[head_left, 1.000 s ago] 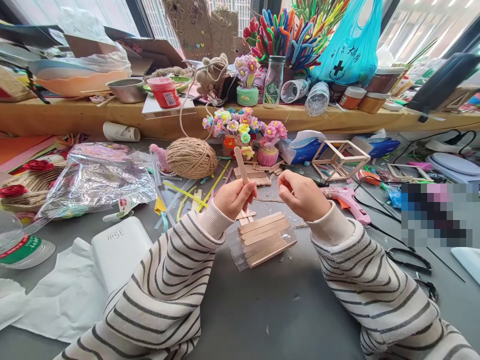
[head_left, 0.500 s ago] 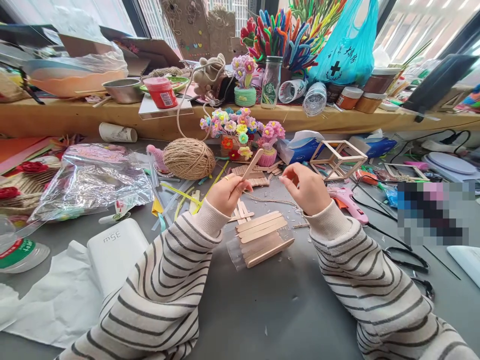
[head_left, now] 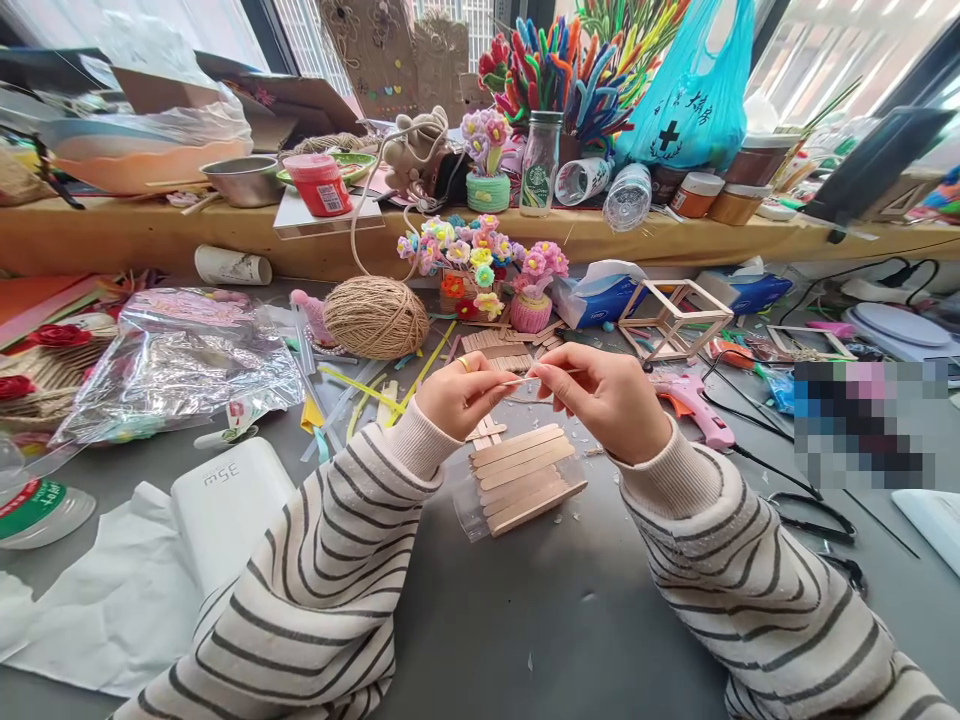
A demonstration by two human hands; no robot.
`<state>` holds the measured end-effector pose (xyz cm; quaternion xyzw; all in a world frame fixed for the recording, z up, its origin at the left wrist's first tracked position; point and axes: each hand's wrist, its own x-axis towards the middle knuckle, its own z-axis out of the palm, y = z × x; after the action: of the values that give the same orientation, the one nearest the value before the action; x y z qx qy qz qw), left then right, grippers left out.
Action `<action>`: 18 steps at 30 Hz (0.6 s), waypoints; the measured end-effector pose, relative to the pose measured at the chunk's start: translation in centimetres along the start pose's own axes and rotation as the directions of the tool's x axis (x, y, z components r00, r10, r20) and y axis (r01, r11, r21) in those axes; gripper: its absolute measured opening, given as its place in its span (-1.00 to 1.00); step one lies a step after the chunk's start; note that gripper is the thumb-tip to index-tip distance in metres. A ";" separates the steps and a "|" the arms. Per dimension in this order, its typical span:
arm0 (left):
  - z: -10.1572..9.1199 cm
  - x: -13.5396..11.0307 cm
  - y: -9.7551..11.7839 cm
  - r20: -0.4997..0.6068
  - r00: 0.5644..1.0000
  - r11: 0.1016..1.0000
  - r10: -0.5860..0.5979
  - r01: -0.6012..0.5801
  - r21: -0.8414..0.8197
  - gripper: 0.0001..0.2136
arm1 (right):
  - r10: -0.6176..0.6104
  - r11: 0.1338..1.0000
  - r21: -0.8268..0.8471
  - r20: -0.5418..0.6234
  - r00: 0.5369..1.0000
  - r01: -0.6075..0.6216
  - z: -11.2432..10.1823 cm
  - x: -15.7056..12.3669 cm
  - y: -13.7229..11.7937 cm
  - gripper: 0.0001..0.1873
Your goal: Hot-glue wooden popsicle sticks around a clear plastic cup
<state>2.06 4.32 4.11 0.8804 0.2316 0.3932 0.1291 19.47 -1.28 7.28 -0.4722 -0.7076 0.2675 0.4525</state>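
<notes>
My left hand and my right hand both pinch one wooden craft stick, held level and edge-on between them above the grey table. Right below the hands lies a panel of wooden sticks laid side by side on a clear plastic piece. A few loose sticks lie just behind the panel, partly hidden by my left hand.
A ball of jute twine, small pipe-cleaner flower pots, a wooden stick cube frame and a pink glue gun stand behind the hands. A crinkled plastic bag and a white box lie left; scissors lie right.
The stick stood upright in my left hand alone, then tilted right and down. Now it lies level and my right hand has closed on its other end.
</notes>
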 end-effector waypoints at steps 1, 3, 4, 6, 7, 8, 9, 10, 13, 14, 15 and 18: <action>-0.1 0.0 0.1 0.014 1.000 1.000 -0.015 0.015 0.002 -0.63 | 0.007 1.000 -0.002 -0.012 1.000 -0.007 -0.1 0.0 0.2 -0.78; -0.2 0.1 0.1 0.031 0.995 0.996 -0.093 0.093 0.001 -0.56 | 0.025 1.000 0.012 -0.062 0.998 -0.024 -0.5 0.2 0.5 -0.81; -0.3 0.1 0.2 0.028 0.988 0.988 -0.153 0.153 -0.018 -0.51 | 0.036 0.999 0.024 -0.090 0.995 -0.034 -0.6 0.3 0.5 -0.83; -0.3 0.1 0.3 0.008 0.958 0.953 -0.286 0.286 -0.103 -0.42 | 0.060 0.998 0.038 -0.117 0.991 -0.056 -0.8 0.3 0.6 -0.84; -0.3 0.1 0.4 -0.004 0.940 0.928 -0.342 0.337 -0.156 -0.39 | 0.066 0.997 0.038 -0.102 0.993 -0.063 -0.7 0.2 0.6 -0.82; -0.3 0.1 0.4 -0.026 0.921 0.904 -0.388 0.375 -0.205 -0.38 | 0.061 0.998 0.027 -0.067 0.996 -0.060 -0.5 0.1 0.6 -0.81; -0.3 0.1 0.5 -0.053 0.905 0.885 -0.423 0.400 -0.241 -0.38 | 0.043 0.999 0.001 -0.013 0.999 -0.043 -0.1 -0.1 0.6 -0.78; -0.3 0.1 0.5 -0.081 0.891 0.872 -0.448 0.414 -0.262 -0.39 | 0.014 0.999 -0.033 0.048 0.999 -0.012 0.4 -0.4 0.7 -0.75; -0.3 0.1 0.5 -0.163 0.859 0.859 -0.485 0.434 -0.271 -0.43 | -0.098 0.968 -0.201 0.233 0.968 0.147 2.2 -1.5 1.1 -0.73; -0.3 0.2 0.5 -0.177 0.853 0.859 -0.491 0.440 -0.264 -0.44 | -0.108 0.959 -0.232 0.233 0.966 0.163 2.7 -1.9 1.4 -0.74; -0.4 0.2 0.5 -0.187 0.850 0.860 -0.493 0.444 -0.252 -0.44 | -0.112 0.953 -0.248 0.243 0.964 0.174 3.1 -2.2 1.6 -0.74; -0.7 0.2 0.3 -0.204 0.847 0.867 -0.490 0.451 -0.211 -0.48 | -0.113 0.946 -0.272 0.238 0.965 0.178 3.7 -2.8 2.4 -0.72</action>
<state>1.78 4.17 4.81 0.7268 0.4240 0.4742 0.2592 17.52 -2.64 2.64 -0.4472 -0.8179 0.1766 0.3160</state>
